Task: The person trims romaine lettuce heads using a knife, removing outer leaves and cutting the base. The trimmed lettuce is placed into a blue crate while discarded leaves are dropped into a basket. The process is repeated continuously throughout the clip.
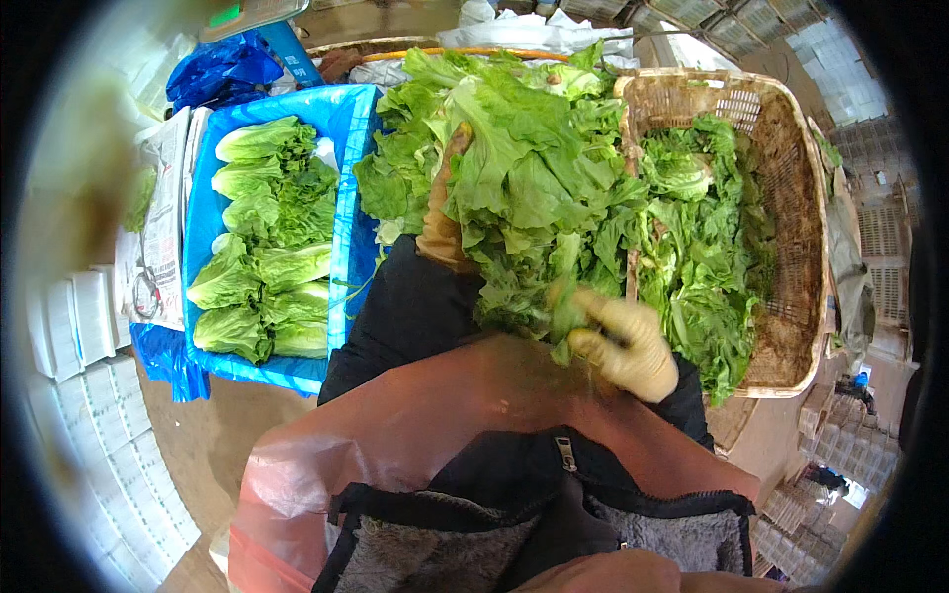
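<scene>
My left hand (445,204), in a dirty, light-coloured glove, is at a large head of leafy lettuce (511,156); leaves cover most of its fingers. My right hand (630,345), in a cream-coloured glove, is blurred at the lower edge of the leafy pile, with its fingers bent round a green leaf (565,315). To the left, a crate lined with blue plastic (356,215) holds rows of trimmed lettuce heads (233,278). To the right, a dirt-stained plastic crate (797,244) holds loose lettuce and leaves (697,296).
Newspaper (164,222) lies left of the blue-lined crate, with a crumpled blue plastic bag (222,70) beyond it. White foam boxes (111,445) are stacked at lower left. More crates (852,452) stand in stacks at the right.
</scene>
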### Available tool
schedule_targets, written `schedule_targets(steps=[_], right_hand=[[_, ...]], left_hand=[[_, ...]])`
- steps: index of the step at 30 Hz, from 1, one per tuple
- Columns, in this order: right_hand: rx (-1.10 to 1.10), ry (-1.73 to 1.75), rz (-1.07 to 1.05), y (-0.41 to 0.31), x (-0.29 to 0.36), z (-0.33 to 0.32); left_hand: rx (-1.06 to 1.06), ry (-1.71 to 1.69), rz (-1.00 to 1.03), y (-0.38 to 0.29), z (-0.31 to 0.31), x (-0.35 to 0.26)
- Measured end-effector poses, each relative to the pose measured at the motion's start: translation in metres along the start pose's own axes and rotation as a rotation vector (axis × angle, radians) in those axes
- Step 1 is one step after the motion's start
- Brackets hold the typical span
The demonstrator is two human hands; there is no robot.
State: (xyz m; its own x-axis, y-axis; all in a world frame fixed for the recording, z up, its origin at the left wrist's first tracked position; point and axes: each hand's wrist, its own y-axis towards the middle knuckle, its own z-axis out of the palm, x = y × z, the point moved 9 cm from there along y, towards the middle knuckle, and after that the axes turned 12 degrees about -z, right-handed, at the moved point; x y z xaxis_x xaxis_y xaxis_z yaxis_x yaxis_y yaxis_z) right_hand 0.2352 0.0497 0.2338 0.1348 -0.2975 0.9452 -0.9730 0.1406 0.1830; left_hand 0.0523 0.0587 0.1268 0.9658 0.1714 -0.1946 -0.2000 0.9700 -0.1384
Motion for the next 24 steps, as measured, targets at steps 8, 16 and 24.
schedule_targets(steps=[8,16,24], right_hand=[[-0.157,-0.790,-0.329,0.019,0.014,-0.016],[-0.516,0.202,0.498,-0.018,-0.087,-0.023],[-0.173,-0.129,0.067,0.005,-0.051,0.015]], left_hand=[[0.027,0.010,-0.029,-0.007,0.030,0.016],[0.025,-0.077,0.009,-0.013,0.034,-0.002],[0.033,-0.008,-0.038,-0.012,0.022,0.016]])
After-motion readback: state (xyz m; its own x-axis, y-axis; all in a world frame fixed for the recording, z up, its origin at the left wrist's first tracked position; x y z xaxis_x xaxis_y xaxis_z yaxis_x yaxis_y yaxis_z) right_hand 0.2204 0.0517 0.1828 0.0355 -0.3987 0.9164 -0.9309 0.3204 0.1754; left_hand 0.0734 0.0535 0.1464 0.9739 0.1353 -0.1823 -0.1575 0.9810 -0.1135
